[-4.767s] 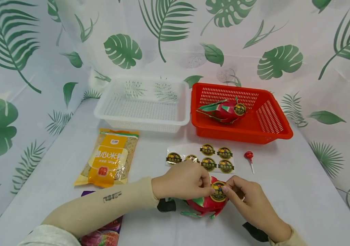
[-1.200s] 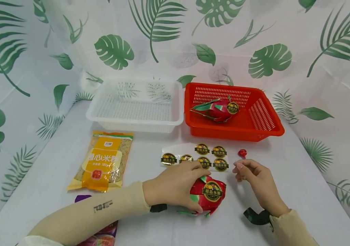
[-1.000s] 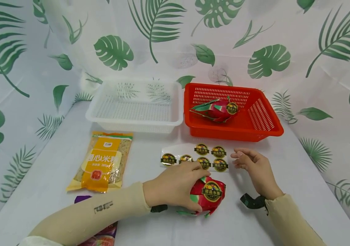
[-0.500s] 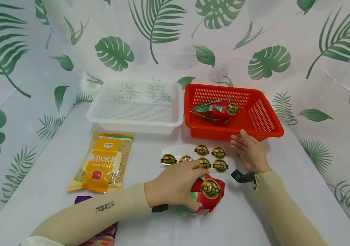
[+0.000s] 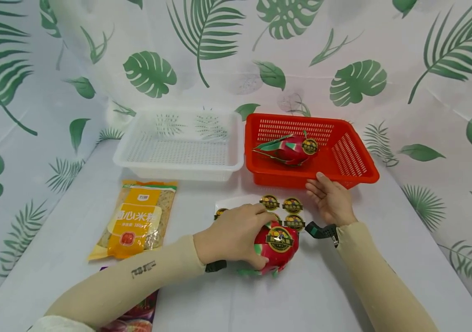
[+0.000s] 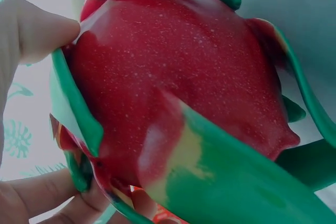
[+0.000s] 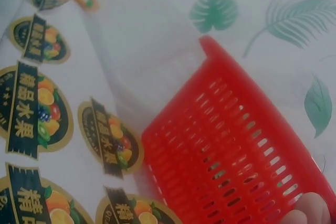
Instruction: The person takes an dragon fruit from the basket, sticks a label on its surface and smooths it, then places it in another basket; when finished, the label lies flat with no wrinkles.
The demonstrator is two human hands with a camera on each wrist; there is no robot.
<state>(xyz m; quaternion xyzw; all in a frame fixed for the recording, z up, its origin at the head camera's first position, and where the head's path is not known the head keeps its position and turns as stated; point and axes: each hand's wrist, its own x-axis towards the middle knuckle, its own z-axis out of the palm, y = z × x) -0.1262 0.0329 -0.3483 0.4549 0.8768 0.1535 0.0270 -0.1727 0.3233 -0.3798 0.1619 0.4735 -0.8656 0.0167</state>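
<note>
My left hand [image 5: 236,235] grips a dragon fruit [image 5: 279,256], red with green scales, near the table's middle. A round black-and-gold sticker [image 5: 279,239] sits on its upper side. In the left wrist view the dragon fruit [image 6: 173,72] fills most of the picture, thumb and fingers around its left side. My right hand [image 5: 331,200] is at the front rim of the red basket [image 5: 302,180], thumb over the rim and fingers bent below it. The right wrist view catches only fingertips by the basket [image 7: 226,145]. Another stickered dragon fruit [image 5: 291,151] lies inside the basket.
A sheet of round stickers [image 5: 236,201] lies behind the left hand, partly covered by it. A white basket [image 5: 179,173] stands left of the red one. A yellow food packet [image 5: 134,221] lies at left, a purple packet [image 5: 142,309] under the left forearm.
Both hands were at the dragon fruit's sticker; the right has since moved away to the red basket's rim. The left now grips the fruit, shifted slightly back. The red lollipop is out of sight.
</note>
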